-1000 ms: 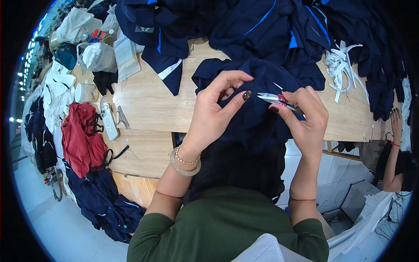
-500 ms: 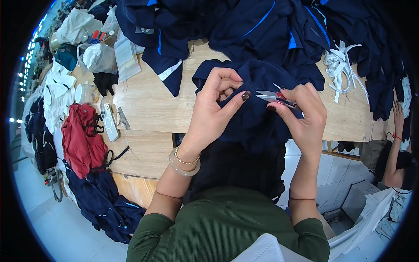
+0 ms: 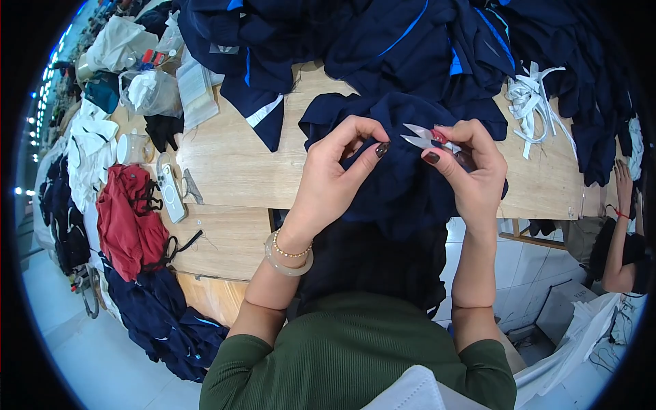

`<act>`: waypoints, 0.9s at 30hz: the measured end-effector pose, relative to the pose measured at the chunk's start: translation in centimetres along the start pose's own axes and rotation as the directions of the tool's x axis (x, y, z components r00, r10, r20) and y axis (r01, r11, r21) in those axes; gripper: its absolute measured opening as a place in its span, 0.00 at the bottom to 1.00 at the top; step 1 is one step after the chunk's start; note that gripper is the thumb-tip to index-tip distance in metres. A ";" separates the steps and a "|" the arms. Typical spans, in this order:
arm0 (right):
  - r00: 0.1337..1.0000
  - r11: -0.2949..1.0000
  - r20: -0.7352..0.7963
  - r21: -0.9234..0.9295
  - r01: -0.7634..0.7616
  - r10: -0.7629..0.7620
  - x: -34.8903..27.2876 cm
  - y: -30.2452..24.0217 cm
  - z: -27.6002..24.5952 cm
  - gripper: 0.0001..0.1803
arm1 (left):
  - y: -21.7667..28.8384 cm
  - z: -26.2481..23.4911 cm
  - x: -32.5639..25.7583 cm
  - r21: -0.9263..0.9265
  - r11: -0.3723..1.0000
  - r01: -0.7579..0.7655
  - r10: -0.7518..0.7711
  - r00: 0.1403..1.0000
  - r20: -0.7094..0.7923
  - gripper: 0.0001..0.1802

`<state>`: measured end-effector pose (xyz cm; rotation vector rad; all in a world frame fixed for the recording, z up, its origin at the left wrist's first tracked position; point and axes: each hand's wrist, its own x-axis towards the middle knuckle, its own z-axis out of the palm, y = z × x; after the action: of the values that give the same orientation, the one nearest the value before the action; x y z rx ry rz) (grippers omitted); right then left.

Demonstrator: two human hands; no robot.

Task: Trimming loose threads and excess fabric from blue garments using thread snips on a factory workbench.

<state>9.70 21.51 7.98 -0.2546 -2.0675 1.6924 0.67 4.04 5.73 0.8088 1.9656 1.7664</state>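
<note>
A dark navy garment [image 3: 400, 184] lies bunched over the table's front edge, hanging down in front of me. Its cloth shows between the curled fingers of my left hand [image 3: 345, 157], whose thumb and index finger are pinched together on it; any thread there is too fine to see. Just to the right, my right hand [image 3: 476, 160] grips a pair of thread snips [image 3: 422, 137] with red on the handle. The snips' two pointed blades are spread apart and aim left, a short way from my left fingertips.
More navy garments [image 3: 396, 61] with blue stripes are heaped at the back. White straps [image 3: 533, 102] lie to the right, near another person's hand [image 3: 622, 179]. On the left are a red cloth bag [image 3: 130, 222], a phone [image 3: 171, 193], a plastic bag [image 3: 152, 92] and a clear cup [image 3: 137, 147].
The snips have turned in my right hand, and their blades now show more from above. My left fingertips have come down slightly, and thumb and index finger have closed together.
</note>
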 end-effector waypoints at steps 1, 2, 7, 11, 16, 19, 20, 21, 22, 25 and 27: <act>1.000 1.000 0.000 0.000 0.000 0.000 0.1 -0.1 0.1 0.14 | 0.0 0.0 0.0 0.008 1.000 -0.005 0.005 1.000 0.010 0.09; 1.000 1.000 -0.013 0.000 0.001 -0.001 0.3 -0.2 0.3 0.14 | 0.0 0.0 0.0 0.008 1.000 -0.006 0.006 1.000 0.010 0.09; 0.987 0.915 0.076 -0.371 0.160 -0.141 0.8 -0.4 -0.9 0.15 | -0.1 0.1 0.1 -0.077 0.996 0.037 -0.040 0.999 -0.037 0.11; 0.950 0.833 0.189 -0.458 0.309 -0.249 1.1 -0.5 -1.3 0.17 | -0.2 0.0 0.1 -0.061 0.997 0.039 -0.041 0.999 -0.031 0.11; 0.917 0.787 0.309 -0.485 0.382 -0.254 1.6 -0.6 -0.9 0.17 | -0.3 0.5 0.1 -0.130 0.991 0.011 -0.023 0.996 -0.091 0.08; 0.961 0.913 0.223 -0.337 0.231 -0.161 1.6 -0.3 -0.4 0.17 | -0.5 0.5 0.1 -0.177 0.984 0.016 -0.034 0.995 -0.097 0.08; 0.981 0.957 0.159 -0.248 0.152 -0.114 1.6 0.4 -0.3 0.17 | -0.3 0.5 0.1 -0.177 0.984 0.015 -0.033 0.995 -0.096 0.08; 0.993 0.986 0.099 -0.152 0.074 -0.059 1.7 0.7 -0.2 0.16 | -0.1 0.4 0.2 -0.143 0.990 0.006 -0.019 0.996 -0.085 0.07; 0.994 0.987 0.105 -0.159 0.033 -0.017 1.7 0.8 -0.3 0.17 | 0.1 0.4 0.2 -0.108 0.994 -0.002 -0.006 0.997 -0.074 0.06; 0.992 0.993 0.096 -0.098 -0.068 0.077 1.6 1.4 -0.1 0.17 | 0.6 0.0 0.1 -0.080 0.994 0.079 -0.077 0.997 0.021 0.06; 0.995 0.996 0.087 -0.073 -0.050 0.056 1.6 1.5 0.2 0.16 | 0.4 0.0 0.3 -0.038 0.999 0.012 -0.011 1.000 0.029 0.08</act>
<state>8.01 22.34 6.85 -0.2631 -2.2068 1.6912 0.54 4.25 6.11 0.8040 1.9086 1.7711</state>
